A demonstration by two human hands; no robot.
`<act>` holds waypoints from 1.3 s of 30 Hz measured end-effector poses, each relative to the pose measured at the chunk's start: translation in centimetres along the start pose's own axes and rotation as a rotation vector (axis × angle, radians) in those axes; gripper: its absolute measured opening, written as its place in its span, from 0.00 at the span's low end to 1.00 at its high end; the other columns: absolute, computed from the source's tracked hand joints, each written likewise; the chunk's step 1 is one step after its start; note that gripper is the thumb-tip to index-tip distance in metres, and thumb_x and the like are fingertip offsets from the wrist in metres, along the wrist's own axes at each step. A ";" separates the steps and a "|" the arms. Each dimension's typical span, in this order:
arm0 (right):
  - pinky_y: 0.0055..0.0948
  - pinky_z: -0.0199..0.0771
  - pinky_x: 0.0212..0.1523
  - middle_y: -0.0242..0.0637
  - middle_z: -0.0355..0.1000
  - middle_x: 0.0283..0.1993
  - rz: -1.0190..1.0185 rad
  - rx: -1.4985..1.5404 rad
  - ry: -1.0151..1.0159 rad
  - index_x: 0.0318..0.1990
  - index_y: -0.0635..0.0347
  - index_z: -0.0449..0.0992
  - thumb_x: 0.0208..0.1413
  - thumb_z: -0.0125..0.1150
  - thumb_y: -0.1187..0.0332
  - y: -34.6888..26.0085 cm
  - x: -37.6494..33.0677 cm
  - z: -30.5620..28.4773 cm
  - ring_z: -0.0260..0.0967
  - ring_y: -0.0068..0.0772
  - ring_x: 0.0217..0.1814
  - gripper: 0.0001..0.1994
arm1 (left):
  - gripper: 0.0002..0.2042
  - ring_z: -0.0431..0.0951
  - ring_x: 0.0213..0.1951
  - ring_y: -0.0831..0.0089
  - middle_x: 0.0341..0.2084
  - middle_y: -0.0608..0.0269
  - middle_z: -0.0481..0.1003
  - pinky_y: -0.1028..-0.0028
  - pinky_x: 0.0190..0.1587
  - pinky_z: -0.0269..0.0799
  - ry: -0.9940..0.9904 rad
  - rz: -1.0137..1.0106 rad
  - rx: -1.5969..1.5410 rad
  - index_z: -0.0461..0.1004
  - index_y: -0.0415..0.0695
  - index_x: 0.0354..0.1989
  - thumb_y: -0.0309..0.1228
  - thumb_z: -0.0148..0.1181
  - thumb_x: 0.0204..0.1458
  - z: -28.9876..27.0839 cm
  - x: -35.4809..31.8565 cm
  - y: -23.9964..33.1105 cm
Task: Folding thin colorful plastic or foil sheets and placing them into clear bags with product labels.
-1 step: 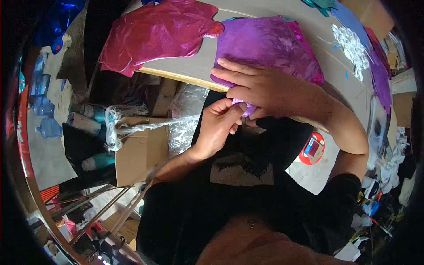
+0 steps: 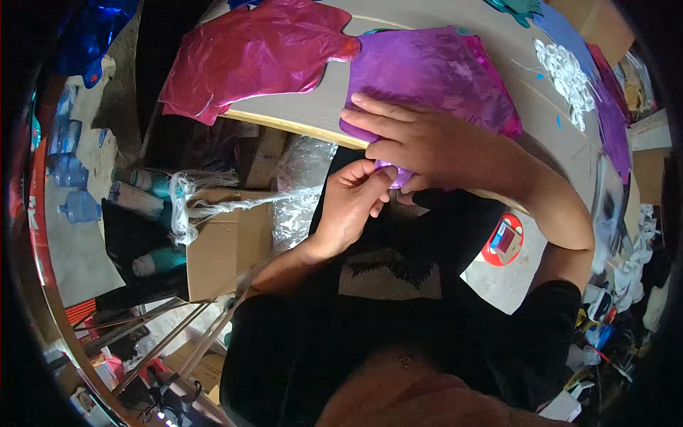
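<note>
A flat, shiny purple foil balloon [image 2: 427,67] lies on the table, its near end hanging over the front edge. My left hand [image 2: 352,203] is closed, thumb and index finger pinching a gathered bit of the foil just off that edge. Across the balloon's near part rests my right hand [image 2: 427,146], palm down, its fingers stretched out to the left. Its thumb shows only partly, close to the pinched bit. Left of the purple piece, touching it, is a flat red foil balloon [image 2: 260,60] with lobed edges.
The table's wooden edge [image 2: 292,128] runs before me. White tangled strings [image 2: 565,82] lie on the right of the tabletop. Below left stand an open cardboard box [image 2: 220,249] and clear plastic wrap [image 2: 302,178]. A red, rounded object [image 2: 501,242] is low at the right.
</note>
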State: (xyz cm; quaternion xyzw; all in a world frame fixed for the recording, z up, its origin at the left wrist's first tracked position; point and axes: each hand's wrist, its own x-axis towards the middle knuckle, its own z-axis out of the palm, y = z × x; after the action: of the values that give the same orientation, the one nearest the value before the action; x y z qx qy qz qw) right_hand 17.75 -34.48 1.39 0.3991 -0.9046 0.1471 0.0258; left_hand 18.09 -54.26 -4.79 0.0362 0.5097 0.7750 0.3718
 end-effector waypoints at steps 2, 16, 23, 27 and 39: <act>0.43 0.54 0.72 0.49 0.56 0.71 0.035 -0.021 0.026 0.43 0.65 0.73 0.41 0.70 0.61 -0.7 -0.2 0.0 0.45 0.50 0.77 0.23 | 0.05 0.65 0.21 0.87 0.22 0.70 0.72 0.86 0.22 0.59 -0.013 0.007 0.013 0.77 0.40 0.35 0.29 0.60 0.58 -0.2 0.0 0.1; 0.42 0.58 0.69 0.52 0.57 0.69 0.693 -0.033 0.171 0.63 0.61 0.65 0.43 0.73 0.61 -2.4 -9.0 -4.7 0.54 0.51 0.72 0.38 | 0.17 0.72 0.30 0.86 0.29 0.69 0.76 0.83 0.34 0.70 0.022 0.271 0.829 0.79 0.36 0.46 0.27 0.72 0.48 -4.9 1.2 10.0; 0.41 0.56 0.69 0.58 0.59 0.67 1.211 0.179 0.338 0.66 0.66 0.59 0.48 0.72 0.57 -2.7 -13.0 -4.6 0.55 0.54 0.71 0.41 | 0.50 0.45 0.73 0.52 0.71 0.48 0.50 0.55 0.71 0.44 -0.569 0.791 1.829 0.57 0.44 0.69 0.47 0.76 0.36 -0.3 11.2 17.3; 0.45 0.49 0.72 0.61 0.55 0.69 1.089 0.034 0.326 0.68 0.66 0.54 0.48 0.71 0.56 -2.6 -13.3 -1.6 0.47 0.58 0.75 0.44 | 0.57 0.42 0.74 0.54 0.71 0.47 0.48 0.50 0.72 0.29 -0.725 0.572 2.095 0.53 0.38 0.70 0.65 0.66 0.36 -0.6 13.0 16.3; 0.39 0.61 0.66 0.53 0.64 0.64 0.956 0.044 0.422 0.62 0.59 0.67 0.54 0.65 0.59 1.9 -12.9 -4.1 0.60 0.51 0.68 0.29 | 0.57 0.52 0.70 0.50 0.68 0.40 0.54 0.52 0.73 0.35 -0.607 0.666 2.006 0.55 0.33 0.67 0.66 0.65 0.37 1.0 13.7 15.0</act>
State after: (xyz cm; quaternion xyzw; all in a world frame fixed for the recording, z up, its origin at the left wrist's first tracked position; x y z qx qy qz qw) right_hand 24.88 -22.91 2.72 -0.0962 -0.9577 0.2385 0.1290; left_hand 0.54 -48.14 3.47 0.6469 0.7600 0.0288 0.0557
